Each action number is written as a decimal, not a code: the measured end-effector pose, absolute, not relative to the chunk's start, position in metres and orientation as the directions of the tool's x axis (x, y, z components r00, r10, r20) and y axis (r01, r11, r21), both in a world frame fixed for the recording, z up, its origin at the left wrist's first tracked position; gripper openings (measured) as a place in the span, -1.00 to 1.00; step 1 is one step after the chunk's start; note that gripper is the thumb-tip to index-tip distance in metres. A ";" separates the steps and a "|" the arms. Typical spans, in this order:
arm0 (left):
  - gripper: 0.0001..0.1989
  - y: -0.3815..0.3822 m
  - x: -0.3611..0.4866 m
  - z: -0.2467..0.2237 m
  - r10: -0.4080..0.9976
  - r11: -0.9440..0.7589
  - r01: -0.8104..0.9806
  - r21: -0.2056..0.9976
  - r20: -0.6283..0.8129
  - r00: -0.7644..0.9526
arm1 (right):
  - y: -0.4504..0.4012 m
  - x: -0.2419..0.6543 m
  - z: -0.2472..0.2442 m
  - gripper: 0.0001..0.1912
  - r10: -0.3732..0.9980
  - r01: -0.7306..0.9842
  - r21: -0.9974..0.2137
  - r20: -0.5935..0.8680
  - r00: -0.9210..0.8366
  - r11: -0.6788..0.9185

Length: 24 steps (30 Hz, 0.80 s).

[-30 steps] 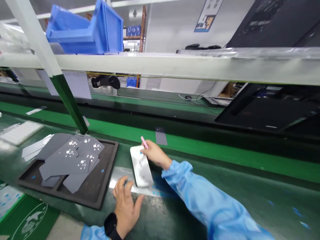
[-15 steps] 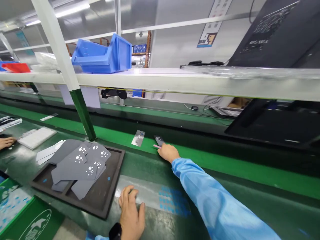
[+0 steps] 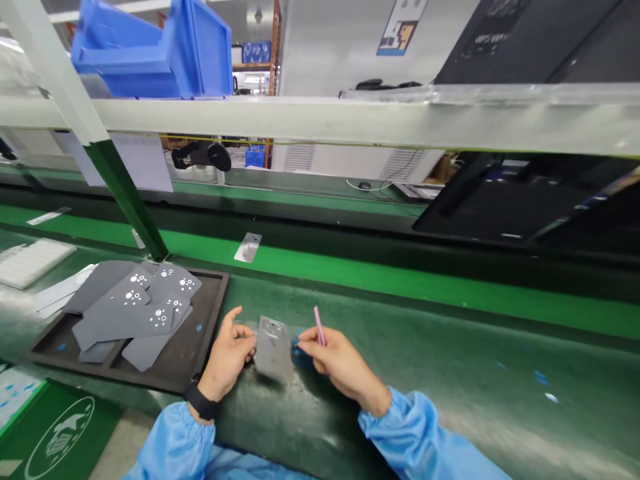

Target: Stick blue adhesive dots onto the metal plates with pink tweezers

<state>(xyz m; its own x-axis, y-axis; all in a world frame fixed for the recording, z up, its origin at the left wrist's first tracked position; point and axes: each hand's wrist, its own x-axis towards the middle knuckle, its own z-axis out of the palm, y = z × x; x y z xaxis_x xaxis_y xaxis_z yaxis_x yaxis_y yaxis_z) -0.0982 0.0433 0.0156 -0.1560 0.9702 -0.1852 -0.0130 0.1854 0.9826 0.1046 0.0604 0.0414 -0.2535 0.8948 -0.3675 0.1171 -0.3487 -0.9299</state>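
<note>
In the head view, my left hand (image 3: 227, 353) pinches the left edge of a thin grey phone-shaped plate (image 3: 274, 353), which is tilted up over the bench. Close to the plate's right side is my right hand (image 3: 335, 357), its fingers closed round a pink stick (image 3: 319, 325) that points up. Small blue stickers (image 3: 303, 353) show by the right fingertips, partly hidden by the hand. Left of my left hand, a dark tray (image 3: 207, 320) holds a pile of grey plates (image 3: 120, 320) with white-looking holes.
A silvery plate (image 3: 248, 247) lies on the bright green strip (image 3: 380, 287) behind the bench. A white shelf (image 3: 300, 120) with a blue bin (image 3: 150, 57) crosses above. A slanted post (image 3: 125, 193) stands behind the tray. At lower left is a green box (image 3: 70, 427).
My right hand has come back from the green strip towards me. The plate is now between my hands, and my left hand has closed on its edge. The view has shifted.
</note>
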 end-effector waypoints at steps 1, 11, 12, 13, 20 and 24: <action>-0.31 0.041 -0.098 0.014 0.975 0.174 0.094 0.980 -0.158 -0.153 | 0.064 0.109 0.042 -0.76 0.905 0.140 -0.931 -0.362 -0.224 -0.338; -0.40 0.031 -0.075 0.016 0.959 -0.264 0.853 0.450 0.026 0.284 | 0.094 0.120 0.028 -0.65 0.976 0.087 -0.978 -0.196 -0.093 -0.189; -0.46 0.031 -0.076 0.017 0.956 -0.271 0.860 0.432 0.015 0.294 | 0.095 0.119 0.025 -0.64 0.970 0.127 -0.970 -0.220 -0.105 -0.207; -0.53 0.030 -0.077 0.017 0.956 -0.272 0.866 0.419 0.017 0.293 | 0.096 0.118 0.023 -0.63 0.960 0.153 -0.961 -0.251 -0.124 -0.231; -0.49 0.034 -0.083 0.009 0.946 -0.320 0.841 0.436 0.099 0.309 | 0.102 0.118 0.007 -0.75 0.951 0.159 -0.953 -0.280 -0.131 -0.258; -0.43 0.034 -0.082 0.003 0.950 -0.305 0.833 0.462 0.087 0.299 | 0.103 0.119 0.006 -0.85 0.944 0.259 -0.932 -0.298 -0.144 -0.255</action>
